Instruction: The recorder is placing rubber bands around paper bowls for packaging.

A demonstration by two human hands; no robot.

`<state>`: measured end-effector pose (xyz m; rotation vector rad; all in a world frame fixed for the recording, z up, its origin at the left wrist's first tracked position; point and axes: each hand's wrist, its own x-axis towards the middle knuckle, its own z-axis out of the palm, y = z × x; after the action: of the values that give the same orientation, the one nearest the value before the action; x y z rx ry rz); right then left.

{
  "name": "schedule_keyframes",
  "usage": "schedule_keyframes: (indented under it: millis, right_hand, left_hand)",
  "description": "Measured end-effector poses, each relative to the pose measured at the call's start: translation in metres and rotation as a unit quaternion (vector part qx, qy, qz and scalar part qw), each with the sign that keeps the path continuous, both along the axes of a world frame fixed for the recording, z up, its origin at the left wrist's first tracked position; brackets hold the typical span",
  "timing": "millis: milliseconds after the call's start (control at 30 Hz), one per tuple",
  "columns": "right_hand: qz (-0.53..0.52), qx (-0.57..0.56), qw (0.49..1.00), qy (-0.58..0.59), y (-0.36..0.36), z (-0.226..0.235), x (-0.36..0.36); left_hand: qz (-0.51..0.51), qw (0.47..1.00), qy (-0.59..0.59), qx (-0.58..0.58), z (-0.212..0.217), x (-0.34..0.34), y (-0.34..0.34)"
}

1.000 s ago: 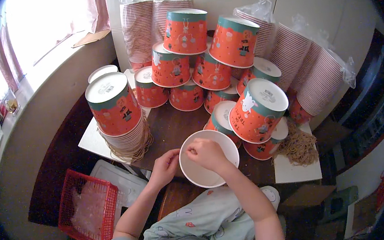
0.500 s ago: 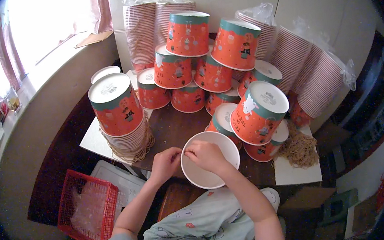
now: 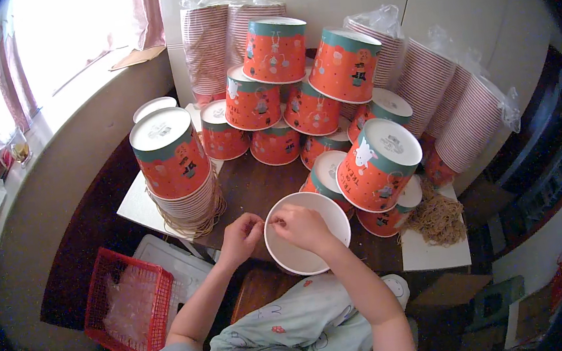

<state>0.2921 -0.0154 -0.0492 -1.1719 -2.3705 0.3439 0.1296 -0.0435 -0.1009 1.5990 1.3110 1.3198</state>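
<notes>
A round paper bucket (image 3: 310,257), white inside, stands with its mouth toward me at the table's near edge, above my lap. Just outside its left rim, my left hand (image 3: 240,239) has its thumb and fingers pinched together. My right hand (image 3: 299,226) reaches over the bucket's mouth, its fingertips closed against the inside of the left wall, opposite the left hand. Whatever lies between the fingertips of either hand is too small to make out. Right beside the bucket, orange-and-green printed buckets (image 3: 378,166) stand upside down.
More upside-down buckets (image 3: 276,51) are piled behind. At left, nested buckets (image 3: 169,152) have cord loops (image 3: 200,217) around their base. A cord heap (image 3: 437,218) lies at right. Bagged bucket stacks (image 3: 208,50) line the wall. A red basket (image 3: 128,305) holds clear plastic.
My left hand has shifted very slightly, its fingertips drawn a little away from the bucket's rim. The right hand and the bucket are nearly where they were.
</notes>
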Motion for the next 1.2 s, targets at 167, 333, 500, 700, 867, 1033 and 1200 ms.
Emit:
schedule_keyframes:
  millis: [167,333,500,700,867,1033,1200]
  right_hand:
    - [0.003,0.012,1.0,0.007,-0.001,0.003,0.001]
    - [0.0,-0.013,1.0,-0.028,-0.002,0.005,0.0]
    - [-0.004,-0.001,1.0,-0.027,-0.002,0.005,0.0]
    - [-0.007,0.001,0.999,-0.032,-0.003,0.008,0.0]
    - [-0.006,-0.009,0.999,-0.047,-0.004,0.008,0.001]
    - [-0.004,-0.015,0.999,-0.05,-0.005,0.01,0.0]
    - [-0.005,-0.022,0.998,-0.055,-0.004,0.012,0.0]
  left_hand:
    - [-0.025,1.0,-0.007,-0.01,-0.002,-0.001,0.0]
    - [-0.066,0.996,-0.06,-0.015,-0.004,-0.003,0.002]
    - [-0.067,0.996,-0.051,-0.01,-0.002,-0.003,0.001]
    - [-0.062,0.998,-0.027,-0.004,0.001,-0.002,-0.001]
    - [-0.056,0.998,-0.005,0.002,0.003,-0.002,-0.003]
    - [-0.055,0.998,0.013,0.003,0.006,-0.002,-0.003]
    - [-0.055,0.998,0.007,0.001,0.003,-0.003,-0.001]
